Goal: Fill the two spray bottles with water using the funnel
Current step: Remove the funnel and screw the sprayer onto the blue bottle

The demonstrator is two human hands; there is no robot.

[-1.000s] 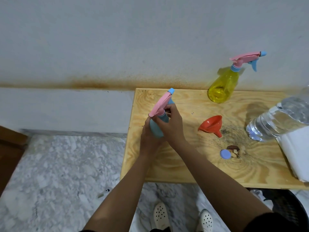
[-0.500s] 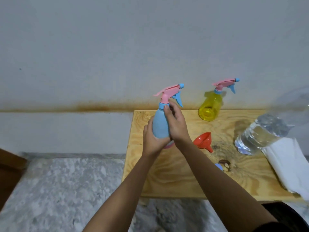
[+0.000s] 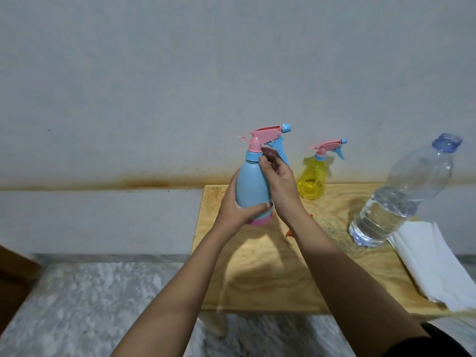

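Observation:
I hold a blue spray bottle with a pink trigger head upright above the left part of the wooden table. My left hand grips its lower body just above the pink base. The fingertips of my right hand curl at the blue collar under the trigger head. A yellow spray bottle with its head on stands at the table's back edge by the wall. Only small bits of the orange funnel show behind my right wrist.
A large clear water bottle, partly full and uncapped, stands at the right of the table. White folded paper lies beside it at the right edge. Marble floor lies to the left, and a brown object sits at the far left.
The blue spray bottle has been lifted off the table and turned upright. My view has tilted up, so the funnel is now mostly behind my right arm.

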